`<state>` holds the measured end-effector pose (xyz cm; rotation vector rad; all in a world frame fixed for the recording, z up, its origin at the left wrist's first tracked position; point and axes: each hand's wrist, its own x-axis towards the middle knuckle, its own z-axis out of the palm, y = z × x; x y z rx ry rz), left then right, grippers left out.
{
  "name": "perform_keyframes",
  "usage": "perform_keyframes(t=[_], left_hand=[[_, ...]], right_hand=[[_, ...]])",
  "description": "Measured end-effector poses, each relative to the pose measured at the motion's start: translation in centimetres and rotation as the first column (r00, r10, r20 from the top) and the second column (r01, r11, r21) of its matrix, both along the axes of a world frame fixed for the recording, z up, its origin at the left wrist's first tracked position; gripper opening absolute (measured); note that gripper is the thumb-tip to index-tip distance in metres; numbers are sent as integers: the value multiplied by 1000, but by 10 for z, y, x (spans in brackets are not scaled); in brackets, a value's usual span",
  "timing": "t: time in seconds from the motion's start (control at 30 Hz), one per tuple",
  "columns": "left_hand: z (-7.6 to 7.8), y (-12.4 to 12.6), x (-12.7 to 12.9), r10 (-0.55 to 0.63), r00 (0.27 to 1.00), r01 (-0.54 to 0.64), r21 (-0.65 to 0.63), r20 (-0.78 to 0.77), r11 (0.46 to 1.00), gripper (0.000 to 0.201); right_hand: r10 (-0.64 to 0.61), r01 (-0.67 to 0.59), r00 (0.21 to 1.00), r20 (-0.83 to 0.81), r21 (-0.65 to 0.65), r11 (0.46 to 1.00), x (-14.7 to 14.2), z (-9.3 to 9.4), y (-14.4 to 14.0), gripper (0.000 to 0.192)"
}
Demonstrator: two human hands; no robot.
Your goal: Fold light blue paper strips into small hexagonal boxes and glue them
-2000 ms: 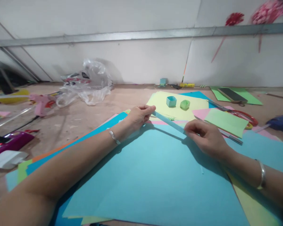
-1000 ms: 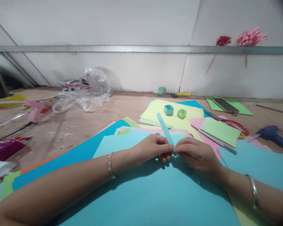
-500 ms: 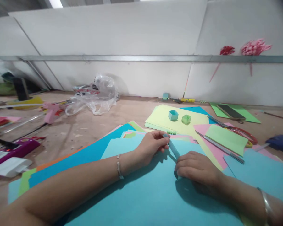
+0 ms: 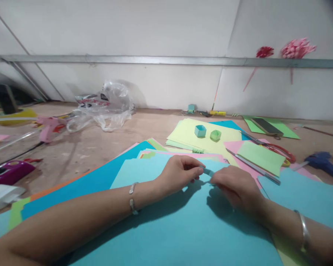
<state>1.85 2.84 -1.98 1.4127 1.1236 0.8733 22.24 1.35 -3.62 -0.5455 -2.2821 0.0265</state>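
My left hand (image 4: 179,173) and my right hand (image 4: 234,186) meet over a large light blue sheet (image 4: 177,225), each pinching one end of a narrow light blue paper strip (image 4: 208,171). Only a short piece of the strip shows between the fingertips; the remainder is hidden by my fingers. Both wrists wear silver bangles. Beyond my hands, a small blue paper box (image 4: 200,130) and a small green paper box (image 4: 215,135) sit on a pale yellow sheet (image 4: 188,135).
Coloured paper sheets spread across the wooden table (image 4: 100,140). Red-handled scissors (image 4: 277,149), a pen (image 4: 252,166) and a blue glue gun (image 4: 320,160) lie to the right, a phone (image 4: 266,126) behind them. A plastic bag (image 4: 102,105) and pink glue gun (image 4: 48,125) are at left.
The long strip, held stretched between my hands two seconds ago, has been drawn in; my hands have come together and now only a short piece shows between them.
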Motion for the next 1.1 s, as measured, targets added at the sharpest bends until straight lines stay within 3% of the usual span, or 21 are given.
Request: perform_keyframes(t=[0.1,0.2,0.37,0.5,0.6,0.67,0.77,0.83,0.93,1.03,1.1], left_hand=[[1,3,0,66,998,-66,-17,16,998,4],[-3,6,-1,22,999,-20,-64,39,998,4],[-7,7,-3,-6,1000,6,29,3,1000,4],[-6,10,-7,-64,996,66,34,-57,997,14],[-7,13,-11,-77,962,148,261,-264,954,30],[-9,12,-13,-56,903,275,472,-426,838,45],[-12,8,-15,-29,815,482,650,-578,587,63],[-14,5,-15,-18,773,573,684,-635,452,65],[-13,1,-14,37,728,650,706,-684,281,57],[-7,-2,-14,33,720,689,720,-693,79,42],[-4,-4,-13,-13,737,676,737,-675,4,34]], right_hand=[[118,-141,976,184,115,983,-1,-4,-3,22],[95,-129,950,298,96,987,-2,-10,-4,20],[42,-42,998,37,-3,999,0,-8,0,22],[81,-81,997,4,-21,996,-1,2,-1,23],[65,-64,996,-66,15,998,-1,6,-5,20],[34,-28,992,-121,49,998,-1,8,-6,18],[56,-41,993,-105,143,989,-1,15,-11,18],[100,-95,995,-8,260,961,-1,20,-17,17],[154,-215,974,169,452,866,-2,24,-27,22],[224,-345,932,284,513,786,-3,24,-35,28],[235,-351,931,279,512,784,-3,23,-36,30]])
